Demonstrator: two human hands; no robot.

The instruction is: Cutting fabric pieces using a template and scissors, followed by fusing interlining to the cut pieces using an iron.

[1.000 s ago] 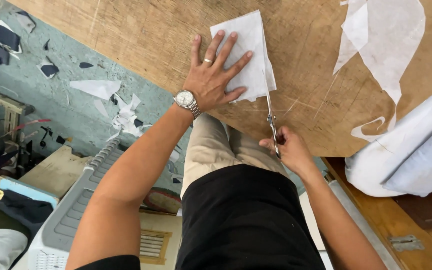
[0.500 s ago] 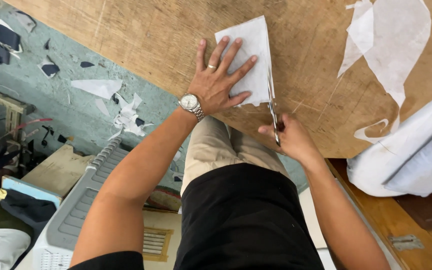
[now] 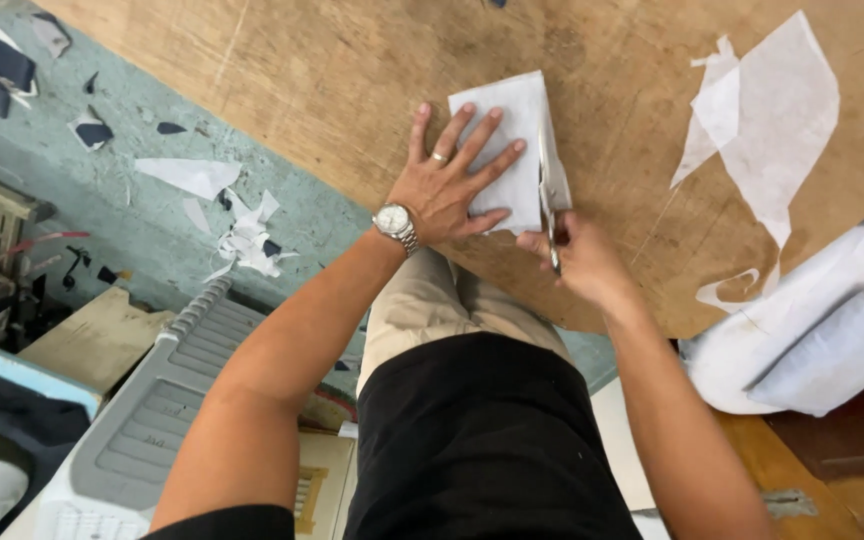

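Scissors (image 3: 549, 215) in right hand (image 3: 584, 262)

White cloth (image 3: 512, 140) on brown wood table (image 3: 302, 70), silver watch (image 3: 394, 221), teal floor (image 3: 102, 190) with white scraps (image 3: 247, 240).

The scene is lit evenly by soft, bright daylight; no single source can be made out. Only faint, short shadows are cast on the desk (image 3: 282, 70) beneath the left hand (image 3: 449, 185). No glare is seen, though the white cloth (image 3: 822, 330) at the right is nearly washed out. Focus is sharp centrally; slight softness and stretching are noticed towards the edges.
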